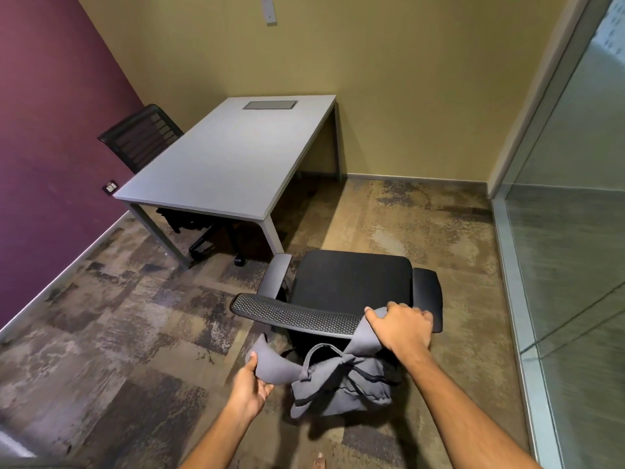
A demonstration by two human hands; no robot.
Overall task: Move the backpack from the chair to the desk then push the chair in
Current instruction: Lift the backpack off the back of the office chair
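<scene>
A grey backpack (pixel 341 387) hangs behind the mesh backrest of a black office chair (pixel 351 282), near the bottom middle of the view. My left hand (pixel 252 384) grips one grey shoulder strap on the left. My right hand (pixel 402 330) is closed on the other strap where it loops over the top right of the backrest. The chair's seat is bare and faces a grey desk (pixel 230 157), from which it stands well apart on the carpet.
A second black chair (pixel 142 137) is tucked at the desk's far left side against the purple wall. A glass partition (pixel 568 231) runs along the right. A metal cable hatch (pixel 270 104) sits in the desktop's far end.
</scene>
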